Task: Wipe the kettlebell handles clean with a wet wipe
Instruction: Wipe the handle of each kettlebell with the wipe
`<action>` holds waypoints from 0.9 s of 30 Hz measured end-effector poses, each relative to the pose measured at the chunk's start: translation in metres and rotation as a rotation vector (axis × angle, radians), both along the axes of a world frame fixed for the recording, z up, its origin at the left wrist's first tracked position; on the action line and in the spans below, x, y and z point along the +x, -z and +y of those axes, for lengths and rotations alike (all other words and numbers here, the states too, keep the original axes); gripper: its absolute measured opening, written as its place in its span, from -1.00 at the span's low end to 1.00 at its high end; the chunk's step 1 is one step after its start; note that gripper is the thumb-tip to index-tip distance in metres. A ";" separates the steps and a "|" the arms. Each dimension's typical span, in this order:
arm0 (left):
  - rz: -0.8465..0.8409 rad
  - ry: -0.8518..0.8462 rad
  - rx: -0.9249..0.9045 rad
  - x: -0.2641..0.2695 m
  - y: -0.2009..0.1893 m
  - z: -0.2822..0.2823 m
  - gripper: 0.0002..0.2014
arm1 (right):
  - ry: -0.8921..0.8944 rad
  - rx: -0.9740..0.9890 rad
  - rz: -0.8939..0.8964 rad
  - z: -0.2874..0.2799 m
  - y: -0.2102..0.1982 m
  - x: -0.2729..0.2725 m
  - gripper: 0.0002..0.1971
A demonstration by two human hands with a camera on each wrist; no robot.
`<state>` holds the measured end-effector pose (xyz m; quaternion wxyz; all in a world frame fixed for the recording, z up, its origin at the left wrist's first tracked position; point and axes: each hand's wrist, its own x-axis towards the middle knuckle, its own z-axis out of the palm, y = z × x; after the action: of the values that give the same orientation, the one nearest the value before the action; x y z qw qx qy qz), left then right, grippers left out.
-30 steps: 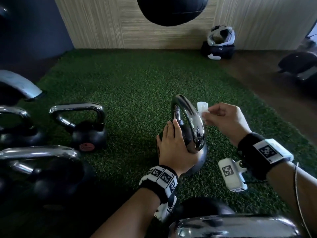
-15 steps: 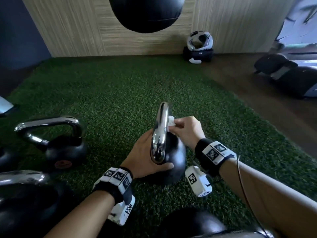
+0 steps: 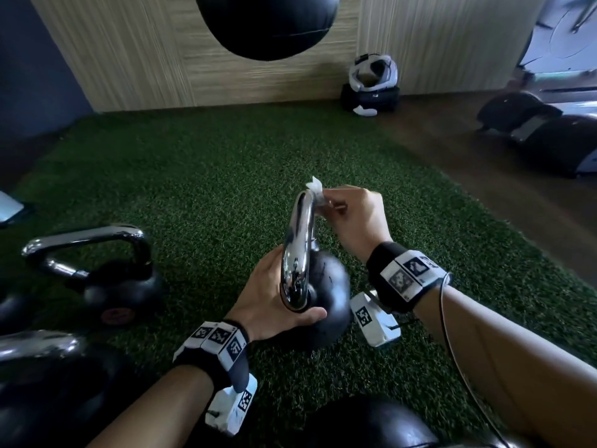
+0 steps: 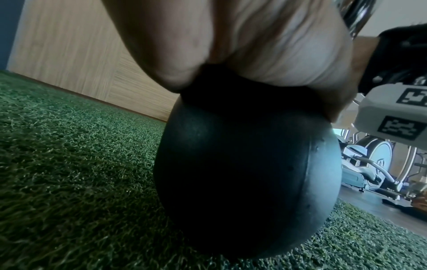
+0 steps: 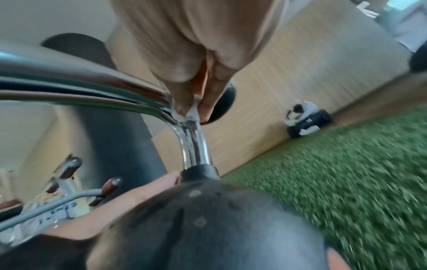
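A black kettlebell point(image 3: 326, 295) with a chrome handle point(image 3: 298, 250) stands on the green turf in the middle of the head view. My left hand point(image 3: 274, 302) wraps around the top of its black ball point(image 4: 245, 173) at the foot of the handle, thumb across the front. My right hand point(image 3: 352, 218) pinches a small white wet wipe point(image 3: 315, 189) against the far top bend of the handle. In the right wrist view the wipe point(image 5: 194, 111) sits squeezed between thumb and fingers on the chrome bend point(image 5: 194, 142).
More chrome-handled kettlebells stand on the left point(image 3: 97, 270) and at the near edge point(image 3: 371, 425). A black punching bag point(image 3: 268, 24) hangs above. A headset on a black case point(image 3: 371, 88) lies by the wooden wall. Dark equipment point(image 3: 542, 137) sits on the right floor.
My right hand has slid the wipe up from the handle's side to its far top bend. My left hand has kept its hold on the ball. The head camera has shifted.
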<state>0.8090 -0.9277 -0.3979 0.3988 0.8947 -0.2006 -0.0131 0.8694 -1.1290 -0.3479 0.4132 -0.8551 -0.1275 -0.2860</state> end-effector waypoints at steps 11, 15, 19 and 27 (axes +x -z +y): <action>-0.001 -0.029 -0.001 -0.002 0.002 -0.001 -0.11 | -0.114 -0.165 -0.244 -0.004 -0.018 -0.018 -0.77; -0.039 -0.019 -0.030 0.005 0.011 0.000 0.03 | -0.242 -0.272 -0.352 -0.002 -0.016 -0.068 -0.81; -0.050 -0.007 -0.067 0.009 0.015 0.002 0.07 | -0.297 -0.231 -0.304 -0.006 -0.019 -0.071 -0.83; -0.052 0.061 -0.177 0.003 0.007 -0.001 -0.16 | -0.358 0.008 0.108 -0.007 -0.020 -0.096 -0.82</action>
<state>0.8116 -0.9289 -0.4054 0.4702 0.8495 -0.2387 0.0159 0.7733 -1.1361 -0.3279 0.4672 -0.8313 -0.2541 -0.1620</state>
